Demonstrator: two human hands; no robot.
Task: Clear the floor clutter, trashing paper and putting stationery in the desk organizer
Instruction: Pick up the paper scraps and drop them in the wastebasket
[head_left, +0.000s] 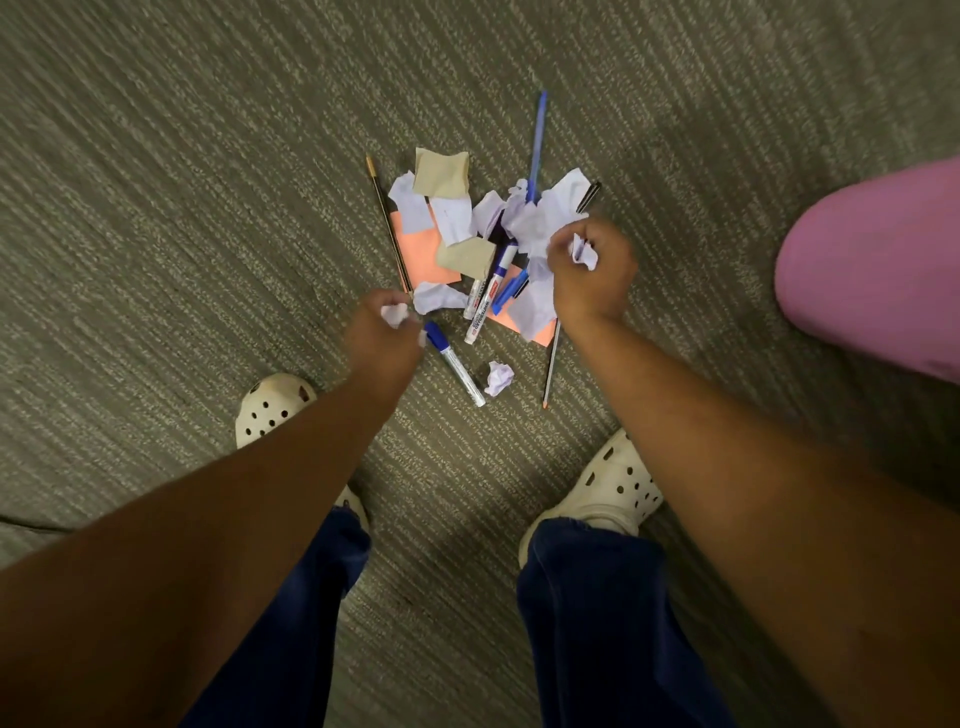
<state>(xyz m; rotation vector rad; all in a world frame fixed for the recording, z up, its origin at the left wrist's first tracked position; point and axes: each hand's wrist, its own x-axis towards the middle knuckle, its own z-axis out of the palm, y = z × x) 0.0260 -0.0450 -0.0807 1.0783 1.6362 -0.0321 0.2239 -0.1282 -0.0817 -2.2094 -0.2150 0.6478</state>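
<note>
Two fists, left hand (385, 332) and right hand (592, 270), each clenched around crumpled paper, over the floor clutter (478, 254).

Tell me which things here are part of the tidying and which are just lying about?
Part of the job: paper scraps, crumpled ball, markers, pens, pencil, plus paper held in the left hand and right hand.

Just there: pink object, carpet.
</note>
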